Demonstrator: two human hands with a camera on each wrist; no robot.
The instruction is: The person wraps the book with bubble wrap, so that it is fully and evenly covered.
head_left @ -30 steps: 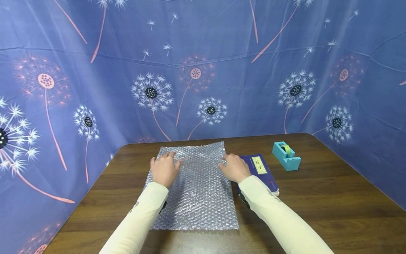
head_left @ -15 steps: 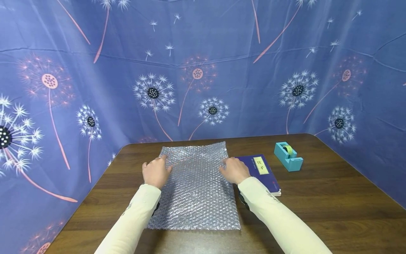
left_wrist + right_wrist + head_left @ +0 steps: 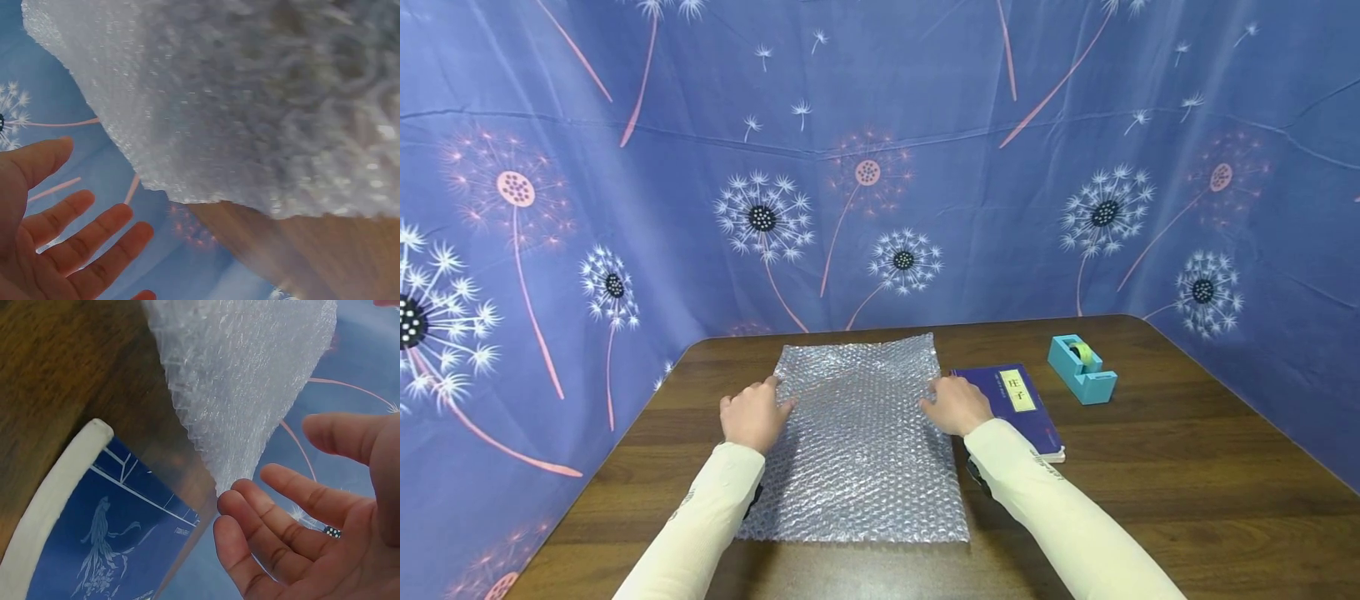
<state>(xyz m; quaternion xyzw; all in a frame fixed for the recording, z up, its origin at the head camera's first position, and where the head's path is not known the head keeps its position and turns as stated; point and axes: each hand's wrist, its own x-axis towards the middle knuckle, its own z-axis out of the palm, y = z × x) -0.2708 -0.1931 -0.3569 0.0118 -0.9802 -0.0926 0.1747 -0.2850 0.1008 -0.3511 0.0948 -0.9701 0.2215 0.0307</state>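
Observation:
A sheet of clear bubble wrap (image 3: pixel 857 442) lies flat on the brown wooden table (image 3: pixel 1150 483). My left hand (image 3: pixel 751 417) hovers at the sheet's left edge. In the left wrist view its fingers (image 3: pixel 81 231) are straight and spread, holding nothing, beside the bubble wrap (image 3: pixel 250 106). My right hand (image 3: pixel 957 406) is at the sheet's right edge, between it and a blue book (image 3: pixel 1017 404). In the right wrist view its fingers (image 3: pixel 275 531) are relaxed and empty, near a corner of the wrap (image 3: pixel 244 381) and above the book (image 3: pixel 106 537).
A teal tape dispenser (image 3: pixel 1081 369) stands at the back right of the table, beyond the book. Blue cloth with a dandelion print (image 3: pixel 880 167) hangs behind the table and along both of its sides.
My left hand has slid left and toward me, from on top of the bubble wrap to its left edge. The right hand has barely moved.

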